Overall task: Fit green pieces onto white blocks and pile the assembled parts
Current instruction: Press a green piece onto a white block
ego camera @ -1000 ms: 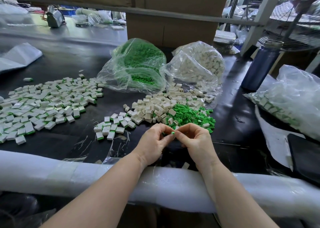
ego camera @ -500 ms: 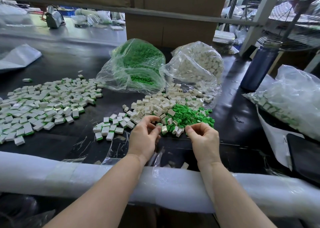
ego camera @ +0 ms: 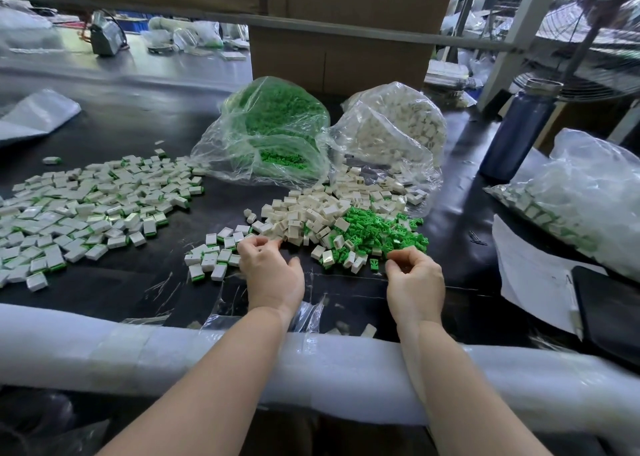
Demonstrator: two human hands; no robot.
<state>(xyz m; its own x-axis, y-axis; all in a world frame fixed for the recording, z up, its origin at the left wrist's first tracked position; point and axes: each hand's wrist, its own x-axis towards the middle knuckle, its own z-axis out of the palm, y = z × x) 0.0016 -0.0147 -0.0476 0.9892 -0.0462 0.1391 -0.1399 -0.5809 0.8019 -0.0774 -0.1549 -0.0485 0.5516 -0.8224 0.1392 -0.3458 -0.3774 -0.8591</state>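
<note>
Since the hands parted from their joint pinch | left hand (ego camera: 272, 275) curled loose by small pile (ego camera: 211, 258), grasp unclear | right hand (ego camera: 414, 282) curled at green pieces (ego camera: 384, 230), seemingly empty | white blocks (ego camera: 311, 213) between | new cycle likely.

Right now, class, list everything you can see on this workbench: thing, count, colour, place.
assembled parts: many, white with green, spread at left
small assembled pile: several, by left hand
white blocks: heap, centre
green pieces: heap, right of the blocks
green-piece bag: one, clear, behind the heaps
white-block bag: one, clear, beside it
bottle: one, dark blue, right rear
cardboard box: one, brown, rear
foam edge pad: one, white, near edge
left hand: fingers curled, at the blocks
right hand: fingers curled, at the green pieces
</note>
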